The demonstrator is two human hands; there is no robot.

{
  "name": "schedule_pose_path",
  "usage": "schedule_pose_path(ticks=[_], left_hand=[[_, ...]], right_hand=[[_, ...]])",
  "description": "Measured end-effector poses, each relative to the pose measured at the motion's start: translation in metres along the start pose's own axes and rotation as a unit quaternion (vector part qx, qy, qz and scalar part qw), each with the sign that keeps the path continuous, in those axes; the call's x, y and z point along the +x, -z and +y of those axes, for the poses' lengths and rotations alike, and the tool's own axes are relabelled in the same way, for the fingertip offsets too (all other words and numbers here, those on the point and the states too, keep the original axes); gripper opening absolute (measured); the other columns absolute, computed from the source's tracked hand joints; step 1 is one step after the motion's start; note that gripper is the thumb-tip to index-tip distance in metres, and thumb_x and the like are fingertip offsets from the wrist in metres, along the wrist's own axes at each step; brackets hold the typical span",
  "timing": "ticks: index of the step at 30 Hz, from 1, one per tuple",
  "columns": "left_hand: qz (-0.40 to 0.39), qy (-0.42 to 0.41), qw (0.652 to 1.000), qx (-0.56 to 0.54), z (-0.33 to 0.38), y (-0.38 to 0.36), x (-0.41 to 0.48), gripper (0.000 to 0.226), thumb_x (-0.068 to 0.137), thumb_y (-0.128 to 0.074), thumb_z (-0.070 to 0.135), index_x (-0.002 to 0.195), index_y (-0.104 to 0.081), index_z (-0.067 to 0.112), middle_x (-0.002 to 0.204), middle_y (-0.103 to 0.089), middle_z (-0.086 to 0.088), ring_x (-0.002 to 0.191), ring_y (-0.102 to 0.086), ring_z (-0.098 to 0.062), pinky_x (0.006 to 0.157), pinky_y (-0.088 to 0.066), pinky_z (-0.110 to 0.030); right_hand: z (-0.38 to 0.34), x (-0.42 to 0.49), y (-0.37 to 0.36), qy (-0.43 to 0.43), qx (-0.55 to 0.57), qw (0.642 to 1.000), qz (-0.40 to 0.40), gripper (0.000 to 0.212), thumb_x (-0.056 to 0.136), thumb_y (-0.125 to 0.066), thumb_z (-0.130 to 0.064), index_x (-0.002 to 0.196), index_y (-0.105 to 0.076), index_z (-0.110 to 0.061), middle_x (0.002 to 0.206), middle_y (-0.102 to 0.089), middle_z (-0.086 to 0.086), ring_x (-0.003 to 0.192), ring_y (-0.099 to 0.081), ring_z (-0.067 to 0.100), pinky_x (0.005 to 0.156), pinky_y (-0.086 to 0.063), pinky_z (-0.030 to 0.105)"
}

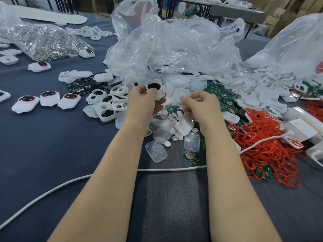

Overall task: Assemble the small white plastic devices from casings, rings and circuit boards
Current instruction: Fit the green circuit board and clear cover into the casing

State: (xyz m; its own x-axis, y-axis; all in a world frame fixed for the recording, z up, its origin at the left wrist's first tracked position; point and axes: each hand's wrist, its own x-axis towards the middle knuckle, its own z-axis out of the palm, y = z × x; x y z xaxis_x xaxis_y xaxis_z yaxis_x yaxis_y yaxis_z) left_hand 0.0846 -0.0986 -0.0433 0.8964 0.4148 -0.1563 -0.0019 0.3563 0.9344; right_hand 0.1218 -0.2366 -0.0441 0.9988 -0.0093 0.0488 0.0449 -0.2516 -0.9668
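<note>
Forearms [108, 172] reach out over the dark surface [52, 145], crossing a white cable [52, 187]. At far left, finished devices [49, 98] lie in a row. The left hand [143, 100] grips a white casing [154, 87], held above the parts heap. It is a small, rounded, thin-walled shell with a dark insert showing in its opening. Just beside it, the right hand [201, 105] pinches a translucent cover [180, 96]. The cover probably needs squaring to the casing's outline, then even pressure, or it may seat crooked. Green circuit boards [222, 95] and red rings [262, 137] are heaped further right.
</note>
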Motion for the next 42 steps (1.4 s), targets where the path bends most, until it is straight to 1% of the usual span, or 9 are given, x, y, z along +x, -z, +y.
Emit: schedule_pose_path(ticks=[4,11,16,19,25,29,34,39,42], left_hand=[[-0.003,0.0,1.0,0.007,-0.002,0.0,0.001,0.012,0.097,-0.051,0.013,0.109,-0.05,0.012,0.107,-0.069,-0.013,0.064,-0.069,-0.006,0.06,-0.056,-0.02],[-0.009,0.001,1.0,0.008,-0.003,-0.002,0.001,0.017,0.096,-0.051,0.012,0.113,-0.051,0.009,0.105,-0.068,-0.013,0.062,-0.069,-0.005,0.056,-0.053,-0.018],[-0.02,0.0,1.0,0.016,-0.003,-0.002,-0.002,0.012,0.097,-0.05,0.011,0.109,-0.052,0.011,0.099,-0.069,-0.009,0.063,-0.07,-0.005,0.059,-0.056,-0.02],[-0.022,0.0,0.999,0.024,-0.002,-0.001,-0.002,0.013,0.097,-0.049,0.01,0.11,-0.051,0.011,0.101,-0.068,-0.009,0.064,-0.07,-0.006,0.063,-0.058,-0.022],[-0.029,0.002,0.999,0.032,-0.002,-0.003,-0.003,0.012,0.097,-0.049,0.007,0.107,-0.05,0.012,0.094,-0.069,-0.005,0.065,-0.07,-0.006,0.068,-0.058,-0.025],[-0.028,0.004,0.999,0.031,-0.001,-0.003,-0.002,0.014,0.097,-0.049,0.008,0.111,-0.05,0.011,0.095,-0.067,-0.006,0.063,-0.07,-0.006,0.068,-0.058,-0.024],[-0.028,0.008,0.999,0.025,-0.002,-0.003,-0.002,0.015,0.097,-0.049,0.006,0.111,-0.049,0.011,0.097,-0.068,-0.007,0.063,-0.07,-0.007,0.068,-0.058,-0.024],[-0.03,0.003,0.999,0.028,-0.003,-0.004,-0.002,0.016,0.096,-0.051,0.006,0.112,-0.049,0.011,0.096,-0.068,-0.008,0.064,-0.071,-0.01,0.066,-0.059,-0.023],[-0.029,-0.003,0.999,0.043,-0.003,-0.004,-0.002,0.009,0.097,-0.05,0.008,0.101,-0.05,0.016,0.093,-0.069,-0.008,0.065,-0.071,-0.011,0.071,-0.059,-0.027]], right_hand=[[0.002,-0.001,-0.001,0.024,-0.045,0.999,0.006,0.023,0.086,-0.068,-0.033,0.079,-0.064,-0.012,0.068,-0.057,0.001,0.053,-0.048,0.011,0.057,-0.04,0.027],[0.0,0.002,-0.003,0.008,-0.057,0.998,0.01,0.012,0.082,-0.063,-0.014,0.081,-0.054,-0.02,0.084,-0.059,0.004,0.076,-0.059,0.02,0.076,-0.053,0.04],[0.0,-0.004,-0.002,0.029,-0.054,0.998,-0.017,0.02,0.083,-0.071,-0.026,0.072,-0.055,-0.022,0.064,-0.053,-0.003,0.062,-0.055,0.015,0.068,-0.051,0.036],[-0.002,-0.004,-0.001,0.038,-0.061,0.997,-0.015,0.022,0.084,-0.07,-0.027,0.069,-0.055,-0.023,0.052,-0.039,-0.01,0.051,-0.041,0.008,0.057,-0.039,0.024],[-0.008,-0.005,0.008,0.008,-0.086,0.996,-0.02,0.012,0.081,-0.067,-0.014,0.073,-0.06,-0.02,0.064,-0.052,-0.007,0.051,-0.047,0.002,0.05,-0.041,0.016],[-0.011,-0.004,0.019,-0.018,-0.018,1.0,-0.002,0.014,0.083,-0.069,-0.019,0.072,-0.065,-0.026,0.068,-0.058,-0.012,0.058,-0.047,0.001,0.059,-0.039,0.02],[-0.012,-0.005,0.018,0.008,0.079,0.994,0.075,0.012,0.087,-0.067,-0.017,0.079,-0.064,-0.026,0.076,-0.061,-0.003,0.057,-0.049,0.003,0.055,-0.041,0.016],[-0.016,-0.006,0.011,0.016,0.163,0.986,0.034,0.012,0.091,-0.061,-0.006,0.083,-0.06,-0.014,0.069,-0.063,0.003,0.051,-0.059,0.006,0.052,-0.049,0.017],[-0.018,-0.008,0.006,0.024,0.18,0.983,0.0,0.011,0.092,-0.058,-0.002,0.088,-0.059,-0.011,0.071,-0.065,0.006,0.053,-0.062,0.006,0.055,-0.051,0.015]])
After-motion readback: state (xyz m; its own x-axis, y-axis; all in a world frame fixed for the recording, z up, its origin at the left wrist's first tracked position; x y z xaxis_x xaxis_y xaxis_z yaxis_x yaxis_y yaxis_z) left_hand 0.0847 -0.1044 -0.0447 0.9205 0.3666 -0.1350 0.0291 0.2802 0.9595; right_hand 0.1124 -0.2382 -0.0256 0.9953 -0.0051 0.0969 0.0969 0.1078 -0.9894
